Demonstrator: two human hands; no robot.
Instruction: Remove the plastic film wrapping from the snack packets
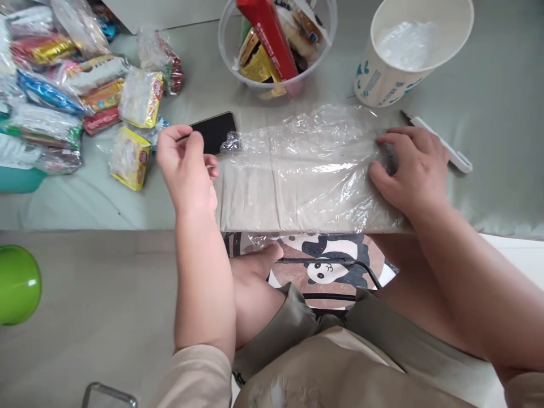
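plastic film (310,181) lies between left grip (187,167) and right grip (419,164), touching the right; can't tell whether either grasps.

grey-green cloth-covered tabletop (505,124) | snack packets (140,99), left | black phone (216,130) | clear plastic film (314,181), front edge | snack-filled tub (229,59) | paper cup (385,82) | white cutter (458,157)

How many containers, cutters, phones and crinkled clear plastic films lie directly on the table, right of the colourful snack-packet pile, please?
Containers: 2 (clear round plastic tub, tapered white paper cup)
Cutters: 1 (slim white cutter)
Phones: 1 (flat black phone)
Films: 1 (crinkled clear plastic film)
Total: 5
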